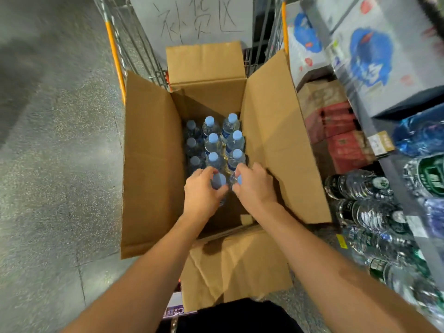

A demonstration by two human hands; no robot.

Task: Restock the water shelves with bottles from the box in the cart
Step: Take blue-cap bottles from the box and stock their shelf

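I have both forearms reaching down into the open box (153,164), which sits in the cart (115,51). My left hand (201,193) curls round the neck of the near left bottle (219,181), thumb and fingers closed just under its blue cap. My right hand (254,186) does the same on the near right bottle (236,180) just beside it, fingertips pinching at the cap. Beyond my knuckles the other bottles (213,140) stand upright in rows toward the far end of the box. To the right, the shelves (394,174) hold wrapped water packs. Farther off, a white sign (197,20) stands in the cart.
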